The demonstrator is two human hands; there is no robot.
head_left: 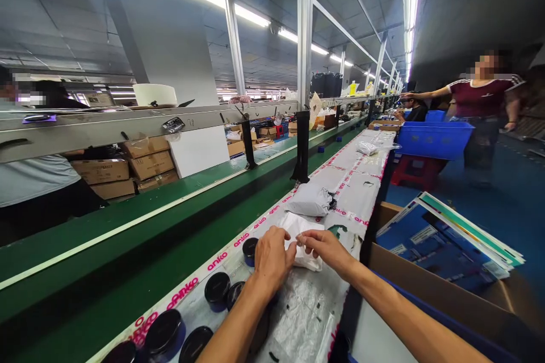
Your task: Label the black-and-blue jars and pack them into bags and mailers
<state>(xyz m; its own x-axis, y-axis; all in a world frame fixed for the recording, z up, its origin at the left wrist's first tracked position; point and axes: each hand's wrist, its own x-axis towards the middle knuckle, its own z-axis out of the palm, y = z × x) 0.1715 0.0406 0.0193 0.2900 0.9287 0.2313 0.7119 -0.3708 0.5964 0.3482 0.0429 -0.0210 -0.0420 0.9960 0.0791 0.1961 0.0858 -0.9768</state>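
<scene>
White bag [311, 262] lies on the plastic-covered tabletop [313, 303], under and just beyond the fingertips, with a second white packet [310, 199] close behind it. The left hand [272, 258] is curled at the bag's near left side, thumb and forefinger a little apart; whether it grips the film, I cannot tell. The right hand [321, 245] has its thumb and forefinger brought together over the bag, as if in a pinch, but what lies between them is too small to make out.

For fine fingertip work like this, it seems best to let the left hand steady the film while the right works in small, light movements, since thin plastic would likely crease or tear under a hard tug. The left elbow deserves care: dark-lidded jars [217, 290] stand just beside that forearm and could be knocked.
</scene>
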